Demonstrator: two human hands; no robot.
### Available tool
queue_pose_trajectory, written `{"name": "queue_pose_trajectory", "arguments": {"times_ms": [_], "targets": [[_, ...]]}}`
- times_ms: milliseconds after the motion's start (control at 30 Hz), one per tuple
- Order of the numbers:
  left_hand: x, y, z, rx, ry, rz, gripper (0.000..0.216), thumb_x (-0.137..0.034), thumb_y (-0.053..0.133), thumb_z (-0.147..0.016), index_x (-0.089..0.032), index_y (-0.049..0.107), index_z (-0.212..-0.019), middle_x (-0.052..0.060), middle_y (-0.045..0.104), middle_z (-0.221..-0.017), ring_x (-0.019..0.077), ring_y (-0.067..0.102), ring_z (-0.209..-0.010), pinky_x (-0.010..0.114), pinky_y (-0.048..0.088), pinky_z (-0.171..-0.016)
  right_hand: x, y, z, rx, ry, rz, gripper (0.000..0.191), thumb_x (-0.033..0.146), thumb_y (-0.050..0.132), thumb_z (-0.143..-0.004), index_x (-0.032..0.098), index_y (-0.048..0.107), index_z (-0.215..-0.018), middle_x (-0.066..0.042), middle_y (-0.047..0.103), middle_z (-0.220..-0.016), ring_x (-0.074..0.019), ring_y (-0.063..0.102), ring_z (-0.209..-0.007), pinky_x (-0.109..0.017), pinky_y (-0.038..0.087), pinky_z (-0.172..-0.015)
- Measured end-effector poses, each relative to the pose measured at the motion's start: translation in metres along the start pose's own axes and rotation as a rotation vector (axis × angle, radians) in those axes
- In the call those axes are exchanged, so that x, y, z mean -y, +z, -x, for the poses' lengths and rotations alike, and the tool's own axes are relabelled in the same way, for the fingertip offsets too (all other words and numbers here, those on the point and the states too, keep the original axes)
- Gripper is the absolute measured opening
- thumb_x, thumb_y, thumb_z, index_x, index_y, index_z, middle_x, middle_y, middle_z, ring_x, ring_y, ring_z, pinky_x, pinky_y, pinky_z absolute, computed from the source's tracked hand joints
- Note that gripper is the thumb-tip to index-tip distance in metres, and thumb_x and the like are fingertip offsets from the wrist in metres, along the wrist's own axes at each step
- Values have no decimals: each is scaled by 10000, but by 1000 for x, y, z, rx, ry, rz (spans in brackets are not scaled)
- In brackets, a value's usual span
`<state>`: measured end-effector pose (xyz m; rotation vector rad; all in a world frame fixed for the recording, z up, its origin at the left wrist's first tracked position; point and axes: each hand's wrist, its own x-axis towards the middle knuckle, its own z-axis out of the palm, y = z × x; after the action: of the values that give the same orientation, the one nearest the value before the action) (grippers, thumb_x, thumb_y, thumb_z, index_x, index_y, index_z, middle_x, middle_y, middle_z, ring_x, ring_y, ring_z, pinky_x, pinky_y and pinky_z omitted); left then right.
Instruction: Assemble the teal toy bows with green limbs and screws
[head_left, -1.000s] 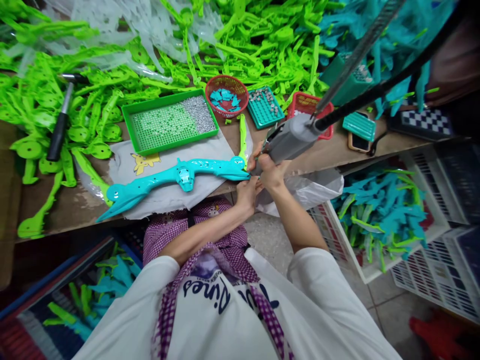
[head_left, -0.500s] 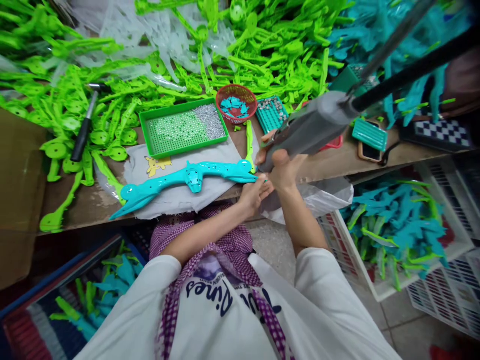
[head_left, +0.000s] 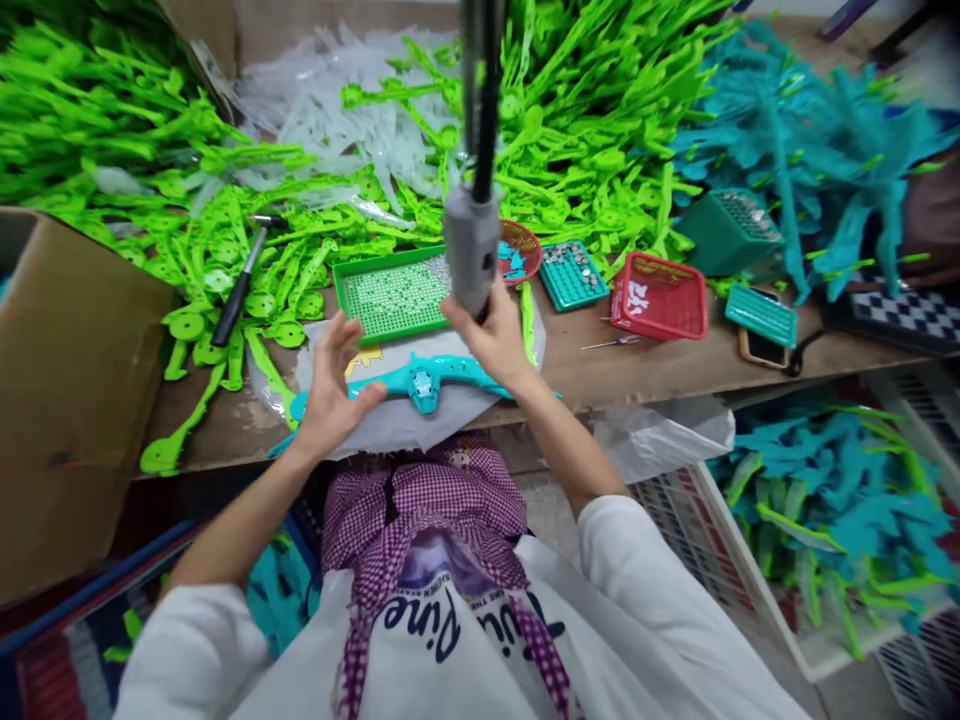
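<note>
My right hand (head_left: 491, 335) is wrapped round the grey body of a hanging electric screwdriver (head_left: 471, 240), above the right part of a turquoise plastic piece. This long, curved turquoise piece (head_left: 457, 368), with an animal-like head at its middle, lies on a grey cloth (head_left: 420, 430) at the table's front edge. Over its left part is my left hand (head_left: 334, 390), fingers spread and thumb apart; whether it touches the piece I cannot tell. Behind stands a green perforated tray (head_left: 394, 310) of small screws, partly hidden by the screwdriver. The tool's tip is hidden behind my right hand.
A hammer (head_left: 244, 285) lies on heaped lime-green parts (head_left: 592, 150) at the back. To the right are a red basket (head_left: 660, 295), a small teal tray (head_left: 574, 275) and a thin screwdriver (head_left: 611, 342). A cardboard box (head_left: 75, 400) stands left; a white crate (head_left: 739, 570) sits lower right.
The screwdriver and my right hand have moved left, from beyond the turquoise piece's right end to above it. My left hand has left that end and moved left, opening.
</note>
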<state>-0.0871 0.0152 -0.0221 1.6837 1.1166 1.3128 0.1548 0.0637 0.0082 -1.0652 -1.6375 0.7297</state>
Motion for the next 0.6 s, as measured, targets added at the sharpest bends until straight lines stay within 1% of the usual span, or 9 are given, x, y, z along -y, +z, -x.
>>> {"name": "queue_pose_trajectory", "arguments": {"times_ms": [67,133,233,300,333,400,500,533,600], "targets": [[-8,9,-40,100,73,128,758,-651,747,-825,-386,414,-1453,69,544,-1452,296,552,-1359,508,489,-1093,-10,-7,-10,53,-25,30,573,657,557,-927,297,551,-1373,-46,678,-1238,-215,649,-1102,-398,571,-930],[-19,17,-75,72,89,216,592,-640,711,-868,-337,479,-1320,62,621,-1290,259,654,-1168,480,537,-988,-33,-44,-18,-32,26,156,499,599,543,-952,281,584,-1335,-60,680,-1251,-216,652,-1119,-395,552,-951],[-25,17,-106,-135,58,247,486,-616,742,-856,-297,487,-1120,4,642,-1014,171,659,-831,414,554,-843,-80,-143,-20,-301,258,551,305,465,608,-928,214,690,-1081,-98,734,-1109,-247,657,-1082,-399,508,-971],[-17,12,-111,-217,5,203,517,-625,783,-808,-297,463,-1046,-24,618,-909,159,624,-746,387,539,-776,-107,-208,-13,-445,467,798,202,342,605,-915,178,713,-964,-149,760,-1059,-275,657,-1069,-410,473,-987],[-9,10,-111,-234,-20,169,542,-641,795,-782,-298,452,-1024,-29,610,-880,167,620,-739,382,530,-754,-117,-234,-9,-456,572,912,198,287,587,-906,160,723,-976,-168,761,-1079,-287,660,-1071,-413,470,-978],[8,7,-109,-249,-50,102,591,-684,799,-734,-300,433,-994,-30,606,-846,190,626,-747,383,517,-725,-133,-265,-3,-259,777,1041,204,215,612,-853,139,751,-982,-182,764,-1097,-301,675,-1062,-398,480,-943],[24,9,-108,-230,-73,55,638,-732,786,-697,-301,427,-1001,-16,632,-866,216,648,-806,391,511,-730,-148,-272,-2,88,925,1111,268,185,661,-778,134,782,-1012,-180,769,-1093,-302,697,-1013,-365,498,-884],[23,11,-109,-222,-84,57,646,-740,783,-693,-299,434,-1010,-10,642,-883,222,654,-836,394,508,-742,-151,-269,-2,136,928,1131,293,181,657,-771,132,785,-1030,-182,768,-1093,-300,700,-1001,-361,501,-876],[17,14,-112,-211,-119,73,642,-742,778,-704,-290,455,-1026,-3,658,-920,227,657,-908,401,501,-783,-155,-263,-3,140,911,1175,321,173,626,-779,128,788,-1054,-188,764,-1093,-300,701,-996,-363,505,-882]]}}
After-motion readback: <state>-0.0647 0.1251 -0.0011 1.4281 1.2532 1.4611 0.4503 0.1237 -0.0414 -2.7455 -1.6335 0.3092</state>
